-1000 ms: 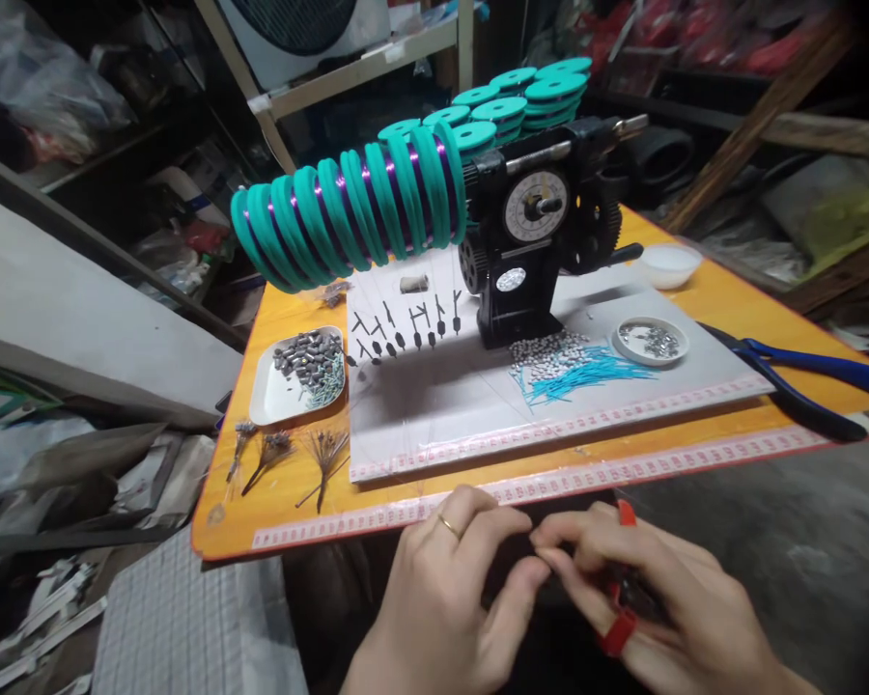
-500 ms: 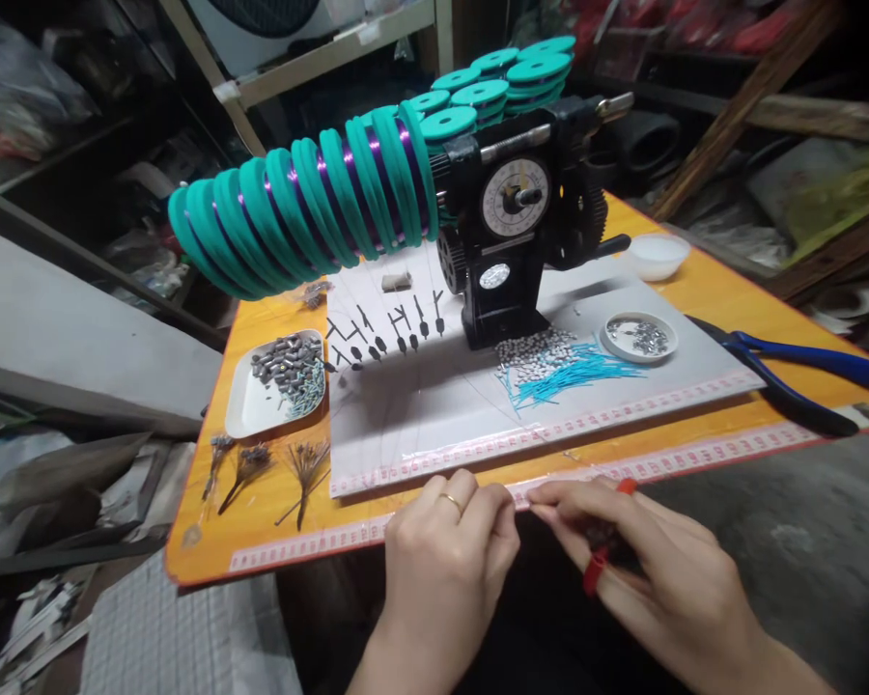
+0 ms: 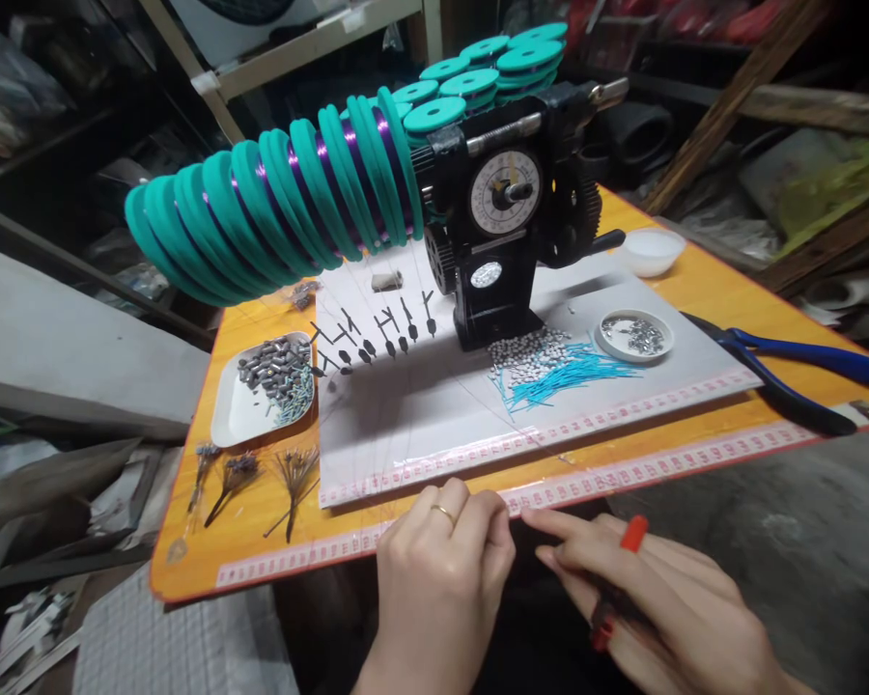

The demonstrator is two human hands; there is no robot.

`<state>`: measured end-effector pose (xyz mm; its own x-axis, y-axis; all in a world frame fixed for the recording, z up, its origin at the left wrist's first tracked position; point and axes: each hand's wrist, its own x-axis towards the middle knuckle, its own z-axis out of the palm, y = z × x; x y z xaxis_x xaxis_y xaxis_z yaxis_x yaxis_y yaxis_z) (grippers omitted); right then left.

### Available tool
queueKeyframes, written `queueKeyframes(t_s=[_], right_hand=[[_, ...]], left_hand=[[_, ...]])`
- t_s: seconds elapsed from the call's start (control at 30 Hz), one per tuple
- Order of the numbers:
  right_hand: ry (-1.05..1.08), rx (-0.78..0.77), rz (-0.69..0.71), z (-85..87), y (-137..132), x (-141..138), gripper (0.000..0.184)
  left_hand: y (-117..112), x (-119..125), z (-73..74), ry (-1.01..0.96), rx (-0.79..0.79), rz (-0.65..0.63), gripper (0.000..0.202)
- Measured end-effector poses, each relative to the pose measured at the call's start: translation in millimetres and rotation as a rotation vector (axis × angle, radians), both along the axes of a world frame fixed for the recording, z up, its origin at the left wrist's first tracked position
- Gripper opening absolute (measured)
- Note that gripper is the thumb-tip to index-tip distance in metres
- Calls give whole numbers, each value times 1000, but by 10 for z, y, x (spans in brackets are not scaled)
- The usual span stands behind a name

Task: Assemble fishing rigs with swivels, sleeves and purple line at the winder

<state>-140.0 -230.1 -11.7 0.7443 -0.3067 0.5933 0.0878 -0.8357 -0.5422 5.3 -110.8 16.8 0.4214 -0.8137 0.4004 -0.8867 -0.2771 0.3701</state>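
Observation:
My left hand [image 3: 441, 579], with a ring on one finger, is closed in a pinch at the table's front edge. Whatever lies between its thumb and forefinger is too fine to make out. My right hand [image 3: 666, 598] is just to the right, its forefinger stretched toward the left fingertips. A small hand tool with red handles [image 3: 633, 534] is tucked in that palm, its jaws hidden. Beyond both hands lies a white board [image 3: 420, 425] with a tape measure strip [image 3: 550, 434] along its front. Thin, hardly visible lines cross the board.
A black winding machine [image 3: 499, 280] carries a row of green spools [image 3: 261, 203]; more spools are stacked behind. Around it are a white tray of weights [image 3: 221, 405], blue sticks [image 3: 572, 376], a small round dish [image 3: 615, 352], a white bowl [image 3: 652, 253] and blue-handled pliers [image 3: 803, 362].
My right hand has drawn slightly away from the left and turned, its thumb parting from the forefinger. The red-handled tool has shifted with it. The whole view has moved slightly.

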Motion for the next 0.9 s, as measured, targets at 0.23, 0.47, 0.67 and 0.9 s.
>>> queueKeyframes(t_s=[0.23, 0.47, 0.67, 0.9], right_hand=[[67, -195, -12, 26, 11, 86, 40], [196, -551, 62, 290, -45, 110, 43], [236, -668, 91, 345, 9, 126, 50], [262, -684, 115, 345, -8, 117, 48]], left_hand=[[13, -4, 13, -9, 20, 4, 12], [172, 114, 33, 27, 61, -1, 10], [348, 244, 50, 90, 38, -27, 12], [373, 257, 27, 86, 2, -40, 13]])
